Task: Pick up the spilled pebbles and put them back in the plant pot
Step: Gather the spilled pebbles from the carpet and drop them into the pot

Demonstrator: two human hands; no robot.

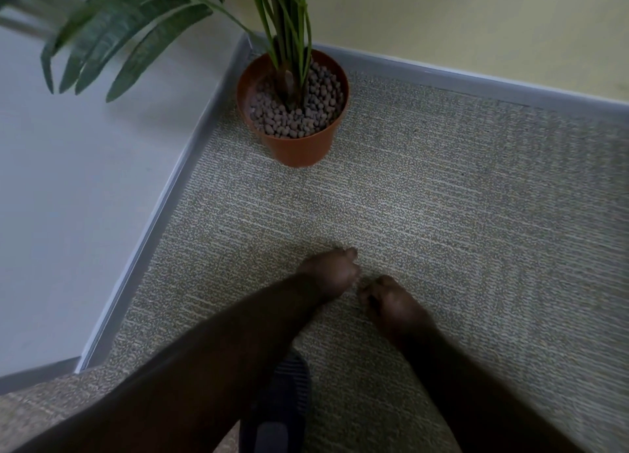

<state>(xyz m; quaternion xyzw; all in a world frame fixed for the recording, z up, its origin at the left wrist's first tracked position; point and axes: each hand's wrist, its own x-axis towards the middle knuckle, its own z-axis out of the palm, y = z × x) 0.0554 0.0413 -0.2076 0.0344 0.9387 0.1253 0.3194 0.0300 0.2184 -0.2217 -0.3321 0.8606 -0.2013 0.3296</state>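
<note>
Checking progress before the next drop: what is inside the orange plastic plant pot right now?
The orange plastic plant pot holds a layer of brown-grey round pebbles around the green plant stems. Whatever lies beneath the pebbles is covered and cannot be seen.

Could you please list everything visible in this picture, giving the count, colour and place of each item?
plant pot: one, terracotta orange, on the carpet in the corner where the walls meet
pebbles: many, grey-brown, filling the pot; none clearly seen loose on the carpet
plant: one, green, stems rising from the pot, fronds spreading to the upper left
carpet: one, speckled grey-beige, covering the floor
skirting board: grey, along the base of both walls
shoe: one, dark, bottom centre
left hand: one, fingers curled, low over the carpet
right hand: one, fingers curled, beside the left hand
</note>
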